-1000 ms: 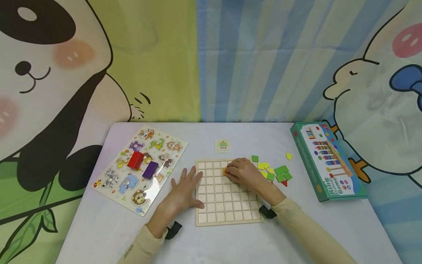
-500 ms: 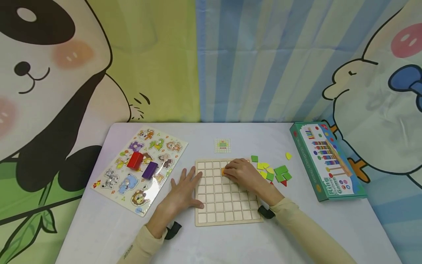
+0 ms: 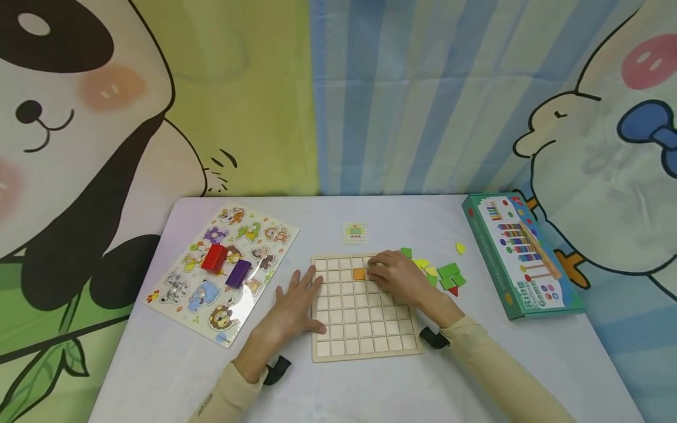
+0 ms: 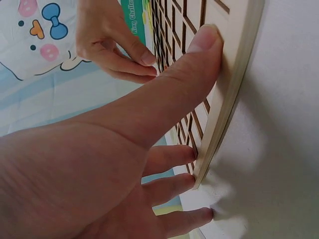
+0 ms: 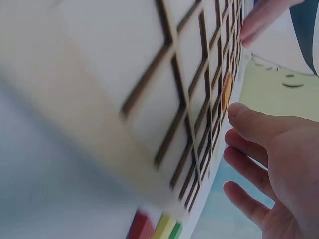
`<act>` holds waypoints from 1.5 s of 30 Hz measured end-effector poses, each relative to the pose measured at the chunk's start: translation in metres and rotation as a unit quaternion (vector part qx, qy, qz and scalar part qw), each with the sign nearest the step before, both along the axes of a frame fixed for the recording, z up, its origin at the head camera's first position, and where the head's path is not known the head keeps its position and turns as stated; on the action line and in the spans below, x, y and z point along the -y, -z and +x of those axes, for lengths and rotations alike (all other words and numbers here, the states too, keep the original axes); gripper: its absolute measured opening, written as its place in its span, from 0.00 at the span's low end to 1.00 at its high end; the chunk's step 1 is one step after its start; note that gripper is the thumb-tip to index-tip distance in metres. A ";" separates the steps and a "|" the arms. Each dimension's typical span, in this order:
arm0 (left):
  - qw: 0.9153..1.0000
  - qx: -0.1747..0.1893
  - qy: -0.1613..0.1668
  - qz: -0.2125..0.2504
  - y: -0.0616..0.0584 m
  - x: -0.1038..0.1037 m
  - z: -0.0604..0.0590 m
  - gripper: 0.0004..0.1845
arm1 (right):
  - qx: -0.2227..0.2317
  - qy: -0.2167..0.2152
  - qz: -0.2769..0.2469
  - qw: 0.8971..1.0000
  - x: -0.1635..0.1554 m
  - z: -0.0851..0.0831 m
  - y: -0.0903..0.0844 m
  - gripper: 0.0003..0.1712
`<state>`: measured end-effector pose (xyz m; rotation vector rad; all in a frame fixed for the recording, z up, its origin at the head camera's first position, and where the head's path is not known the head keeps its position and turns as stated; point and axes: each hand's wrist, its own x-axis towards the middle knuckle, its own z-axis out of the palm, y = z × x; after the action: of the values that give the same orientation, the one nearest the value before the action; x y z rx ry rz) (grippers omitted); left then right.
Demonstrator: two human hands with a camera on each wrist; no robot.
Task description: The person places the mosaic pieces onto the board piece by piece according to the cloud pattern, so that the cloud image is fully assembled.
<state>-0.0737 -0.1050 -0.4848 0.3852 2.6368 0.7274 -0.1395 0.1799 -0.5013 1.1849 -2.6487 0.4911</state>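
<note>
A white table (image 3: 158, 364) stands before a cartoon panda-and-bear curtain (image 3: 370, 94), evenly lit.

Right hand (image 5: 279, 169) hovering loose-fingered just beside the grid board (image 5: 149, 84), orange tile (image 5: 227, 93) seated in a cell past the thumb.

The left hand (image 3: 292, 303) lies flat, fingers spread toward one o'clock (thumb out); the right hand (image 3: 400, 277) rests palm-down, fingers relaxed toward ten o'clock.
</note>
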 end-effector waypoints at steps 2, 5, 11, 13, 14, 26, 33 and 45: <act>1.000 0.002 0.001 0.000 -0.001 0.000 0.000 0.59 | 0.003 0.013 -0.005 1.000 -0.008 0.000 -0.003 0.08; 1.000 0.007 0.000 -0.001 -0.001 0.000 0.000 0.60 | 0.002 0.036 -0.010 0.999 -0.022 -0.001 -0.005 0.09; 1.000 0.001 0.002 -0.003 -0.001 0.001 0.000 0.59 | -0.023 0.104 -0.010 0.994 -0.055 -0.007 -0.006 0.10; 1.000 -0.002 0.003 -0.002 -0.001 0.001 0.001 0.59 | -0.024 0.141 -0.006 0.990 -0.067 -0.008 -0.008 0.10; 1.000 -0.004 0.004 -0.001 -0.001 0.001 0.001 0.59 | -0.022 0.163 -0.003 0.986 -0.073 -0.008 -0.008 0.11; 1.000 -0.004 0.003 0.002 0.001 0.002 0.002 0.59 | 0.022 0.372 0.020 0.928 -0.126 -0.015 0.002 0.14; 1.000 -0.007 0.003 0.000 0.002 0.001 0.001 0.60 | 0.051 0.404 0.041 0.912 -0.133 -0.016 0.003 0.14; 1.000 -0.005 0.007 0.001 0.005 0.003 0.001 0.59 | 0.075 0.380 0.038 0.921 -0.130 -0.018 0.003 0.12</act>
<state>-0.0731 -0.1075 -0.4896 0.4083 2.6410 0.7251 -0.1580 0.3100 -0.5040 0.0600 -2.9784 0.3344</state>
